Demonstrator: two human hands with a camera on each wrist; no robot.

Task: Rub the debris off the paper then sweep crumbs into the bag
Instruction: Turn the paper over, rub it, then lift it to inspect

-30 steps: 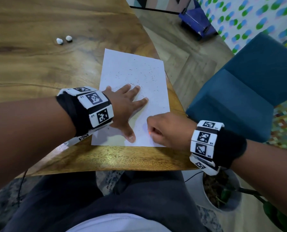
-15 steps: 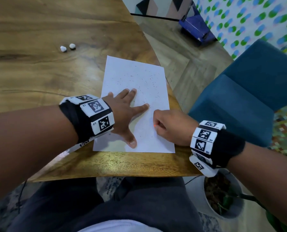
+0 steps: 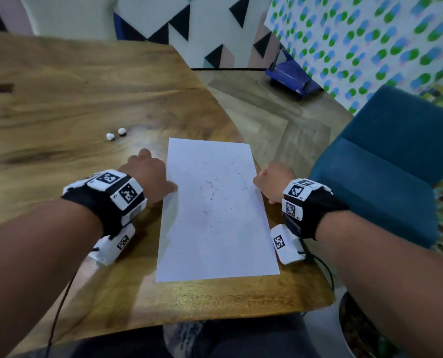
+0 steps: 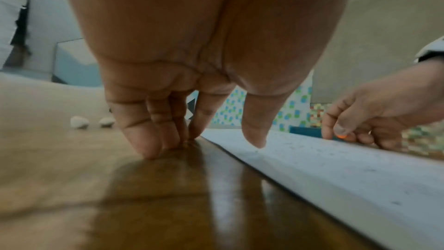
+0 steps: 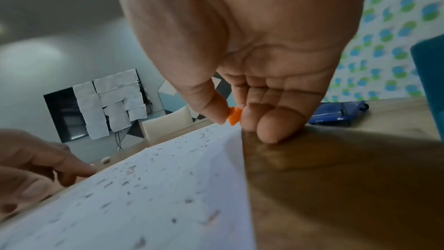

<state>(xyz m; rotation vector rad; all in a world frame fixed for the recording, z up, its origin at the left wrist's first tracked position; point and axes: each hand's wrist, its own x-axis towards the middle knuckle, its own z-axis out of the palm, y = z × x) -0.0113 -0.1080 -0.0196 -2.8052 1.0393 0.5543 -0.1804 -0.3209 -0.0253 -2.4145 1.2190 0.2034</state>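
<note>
A white sheet of paper (image 3: 215,210) lies on the wooden table (image 3: 60,99), dotted with dark debris specks (image 5: 125,183). My left hand (image 3: 148,169) is just left of the sheet. Its straight fingers (image 4: 149,140) touch the bare wood, and the thumb (image 4: 254,130) hangs over the paper's left edge. My right hand (image 3: 269,179) sits at the sheet's right edge and pinches a small orange eraser piece (image 5: 234,116) between thumb and fingers. The little finger (image 5: 276,130) rests on the wood. No bag is in view.
Two small white lumps (image 3: 115,133) lie on the table, left of and beyond the paper. A blue chair (image 3: 396,164) stands close on the right, with a potted plant (image 3: 357,332) below the table corner. A blue object (image 3: 290,78) sits on the floor beyond.
Both hands have come off the paper: the left moved from pressing flat on it to the wood at its left, and the right from rubbing the sheet to its right edge.
</note>
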